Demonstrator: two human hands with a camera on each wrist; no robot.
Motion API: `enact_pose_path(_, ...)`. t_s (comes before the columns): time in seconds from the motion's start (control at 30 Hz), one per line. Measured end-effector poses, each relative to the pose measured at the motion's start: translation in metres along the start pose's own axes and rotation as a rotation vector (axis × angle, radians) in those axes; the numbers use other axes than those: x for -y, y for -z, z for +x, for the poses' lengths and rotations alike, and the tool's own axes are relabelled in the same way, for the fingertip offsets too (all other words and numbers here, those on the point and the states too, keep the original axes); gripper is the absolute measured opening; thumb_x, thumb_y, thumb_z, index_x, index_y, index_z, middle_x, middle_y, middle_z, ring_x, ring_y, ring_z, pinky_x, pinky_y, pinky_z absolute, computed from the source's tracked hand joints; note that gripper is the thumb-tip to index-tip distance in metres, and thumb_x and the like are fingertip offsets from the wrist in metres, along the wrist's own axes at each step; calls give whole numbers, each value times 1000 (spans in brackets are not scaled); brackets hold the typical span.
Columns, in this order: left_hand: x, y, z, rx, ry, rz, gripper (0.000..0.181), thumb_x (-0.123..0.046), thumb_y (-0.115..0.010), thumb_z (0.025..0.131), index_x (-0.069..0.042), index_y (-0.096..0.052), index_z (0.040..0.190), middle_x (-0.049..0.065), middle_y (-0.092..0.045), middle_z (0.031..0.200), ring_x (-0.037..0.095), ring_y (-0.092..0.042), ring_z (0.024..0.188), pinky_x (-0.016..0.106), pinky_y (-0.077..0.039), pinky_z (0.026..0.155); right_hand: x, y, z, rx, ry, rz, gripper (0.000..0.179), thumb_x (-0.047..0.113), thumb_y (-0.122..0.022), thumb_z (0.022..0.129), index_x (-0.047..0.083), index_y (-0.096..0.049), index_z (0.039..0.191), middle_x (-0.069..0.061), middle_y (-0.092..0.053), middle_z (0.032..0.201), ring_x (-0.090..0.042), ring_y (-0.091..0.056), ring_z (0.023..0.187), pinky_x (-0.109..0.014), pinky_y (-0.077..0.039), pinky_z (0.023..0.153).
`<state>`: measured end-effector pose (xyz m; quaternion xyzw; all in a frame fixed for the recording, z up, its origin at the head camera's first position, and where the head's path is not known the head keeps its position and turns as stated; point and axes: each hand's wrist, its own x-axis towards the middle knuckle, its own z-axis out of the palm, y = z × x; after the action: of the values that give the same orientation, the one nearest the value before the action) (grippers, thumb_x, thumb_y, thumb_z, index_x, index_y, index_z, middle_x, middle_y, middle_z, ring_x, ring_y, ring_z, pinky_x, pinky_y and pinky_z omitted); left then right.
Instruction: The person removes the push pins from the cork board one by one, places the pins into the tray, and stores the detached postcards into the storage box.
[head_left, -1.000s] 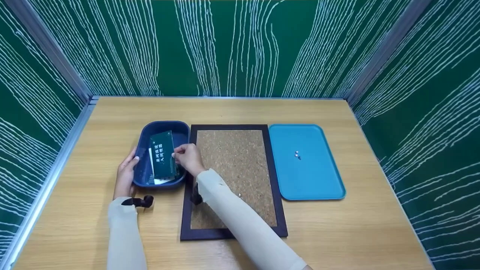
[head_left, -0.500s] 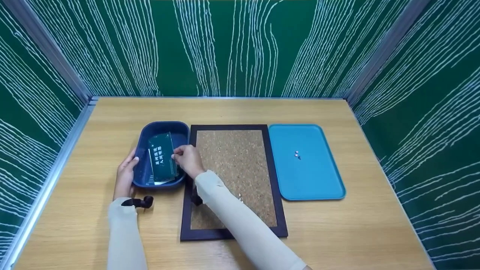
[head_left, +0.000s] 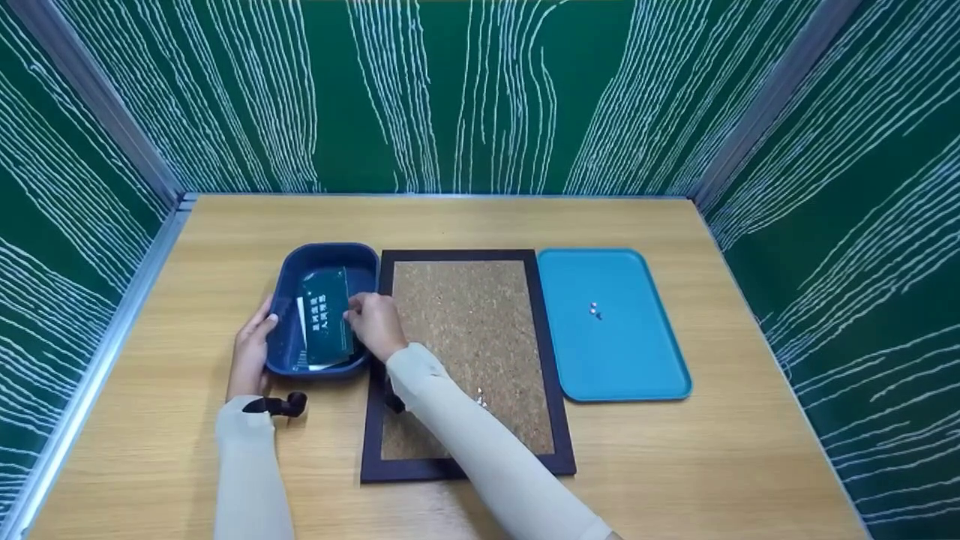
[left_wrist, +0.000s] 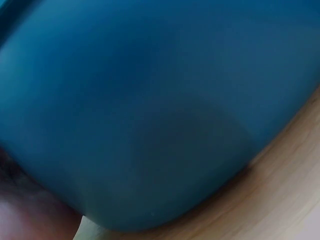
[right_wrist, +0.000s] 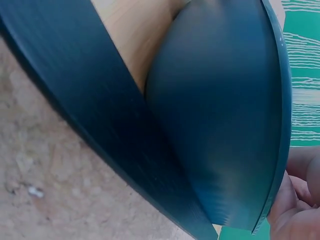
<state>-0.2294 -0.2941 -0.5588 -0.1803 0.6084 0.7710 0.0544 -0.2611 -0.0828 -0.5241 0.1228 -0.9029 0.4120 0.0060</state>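
In the head view my left hand (head_left: 251, 352) grips the left side of a dark blue plastic basin (head_left: 289, 259), thumb at the rim. Inside the basin lies a dark green card (head_left: 326, 315) with white Chinese characters. My right hand (head_left: 377, 324) reaches over the basin's right rim and pinches the card's right edge between thumb and fingers. A white card (head_left: 302, 315) peeks out from under the green one. The right wrist view shows the basin's outer wall (right_wrist: 215, 110) with the right hand (right_wrist: 300, 205) beyond its rim. The basin's wall (left_wrist: 165, 100) fills most of the left wrist view.
A dark-framed cork board (head_left: 480, 322) lies right of the basin, partly under the right forearm. Small shiny bits (head_left: 481, 399) sit on the cork. Beyond it lies a light blue tray (head_left: 622, 360) with a few tiny pieces (head_left: 594, 309). Green patterned walls (head_left: 495, 97) enclose the wooden table (head_left: 450, 221).
The green card slid left over the white card, then back to the right, uncovering the white edge again. My right hand has shifted slightly toward me; the left hand has stayed put.
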Motion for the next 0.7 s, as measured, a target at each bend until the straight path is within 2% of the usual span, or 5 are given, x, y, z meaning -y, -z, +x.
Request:
enact_pose_path(0.37,0,-1,-1,4,1,-19,50,-23,-39,104,-35,-27,150,-15,-5,161,13,-14,149,33,-20,121,2,2,-2,41,-15,-12,27,15,-63,93,7,-68,119,-6,-71,113,-12,-69,99,-20,-57,79)
enact_pose_path(0.57,1,-1,-1,7,11,-29,49,-27,-42,103,-37,-29,149,-14,-6,161,17,-19,148,34,-24,119,3,1,-2,42,7,-37,29,14,-64,93,5,-67,119,-7,-72,110,-12,-70,94,-17,-56,74)
enact_pose_path(0.7,2,0,0,1,8,-20,49,-29,-43,103,-38,-30,149,-11,-11,162,18,-25,144,30,-32,115,3,1,-2,36,23,-67,29,14,-64,92,4,-67,120,-8,-73,108,-10,-70,90,-16,-55,70)
